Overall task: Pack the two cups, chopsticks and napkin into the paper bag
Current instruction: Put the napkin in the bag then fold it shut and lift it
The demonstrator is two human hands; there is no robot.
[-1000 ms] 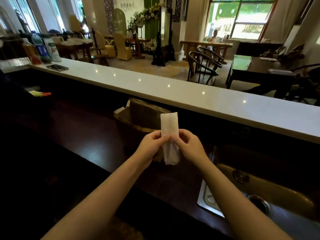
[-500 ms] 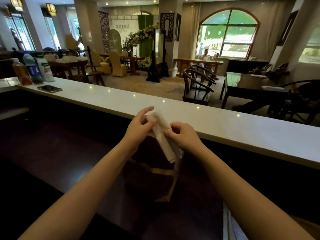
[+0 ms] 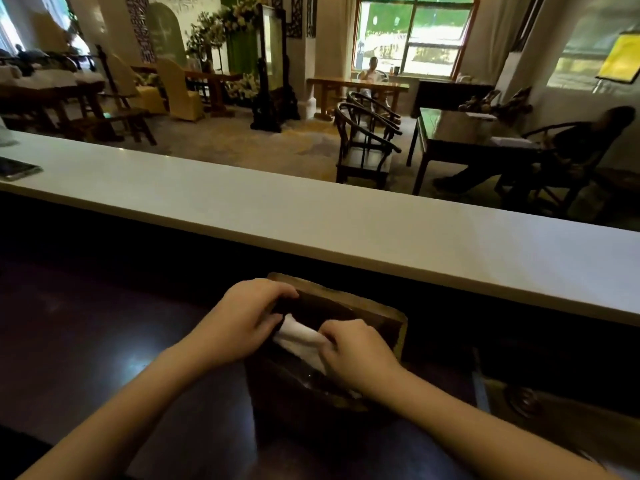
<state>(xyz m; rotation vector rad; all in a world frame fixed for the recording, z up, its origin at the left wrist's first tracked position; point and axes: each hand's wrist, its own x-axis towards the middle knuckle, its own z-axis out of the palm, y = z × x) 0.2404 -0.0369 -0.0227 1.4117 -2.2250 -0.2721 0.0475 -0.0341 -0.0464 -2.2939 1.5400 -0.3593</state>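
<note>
The brown paper bag (image 3: 367, 308) stands open on the dark counter, right below the raised white bar top. My right hand (image 3: 358, 355) pinches the folded white napkin (image 3: 299, 339) and holds it in the bag's mouth. My left hand (image 3: 247, 317) grips the bag's near left rim, fingers curled over the edge. The inside of the bag is dark, so the cups and chopsticks cannot be seen.
The white bar top (image 3: 311, 216) runs across the view behind the bag, with a phone (image 3: 17, 169) at its left end. A metal sink (image 3: 540, 407) lies at the lower right. Chairs, tables and seated people fill the room beyond.
Both hands came down from in front of the bar top to the bag. The napkin went from being held up between both hands to being pushed into the bag's mouth, and the left hand took the rim.
</note>
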